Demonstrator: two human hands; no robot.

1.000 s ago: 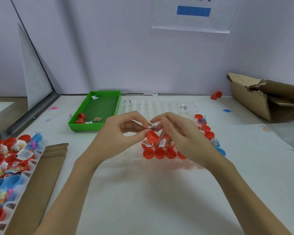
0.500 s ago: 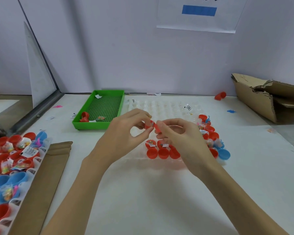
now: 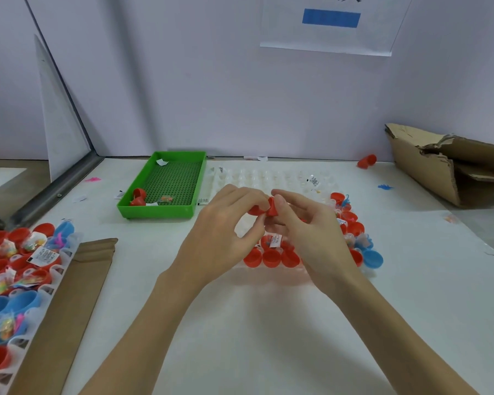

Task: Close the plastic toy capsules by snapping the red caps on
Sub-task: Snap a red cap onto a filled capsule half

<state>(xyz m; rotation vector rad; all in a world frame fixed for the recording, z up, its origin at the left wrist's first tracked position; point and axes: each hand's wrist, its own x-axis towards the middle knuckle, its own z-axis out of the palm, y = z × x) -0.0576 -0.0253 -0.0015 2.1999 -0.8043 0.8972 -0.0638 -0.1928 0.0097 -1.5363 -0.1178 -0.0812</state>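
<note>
Left hand (image 3: 223,226) pinches the red plastic capsule half (image 3: 255,210) — right hand (image 3: 305,223) pinches the red plastic cap (image 3: 272,207) against it, aligned for snapping shut.

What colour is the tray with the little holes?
Green tray, seen best in the head view.

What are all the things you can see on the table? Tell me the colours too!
Capsule: one, red, held between both hands above the clear tray.
Clear tray: one, see-through, table middle, red and blue capsule halves along its near and right side.
Green tray: one, back left, red pieces inside.
Side tray: one, whitish, left edge, full of red and blue halves with toys.
Cardboard strip: one, brown, beside side tray.
Cardboard box: one, brown, torn, back right.
Loose cap: one, red, by back wall.
Left hand: pinches capsule.
Right hand: pinches capsule.
</note>
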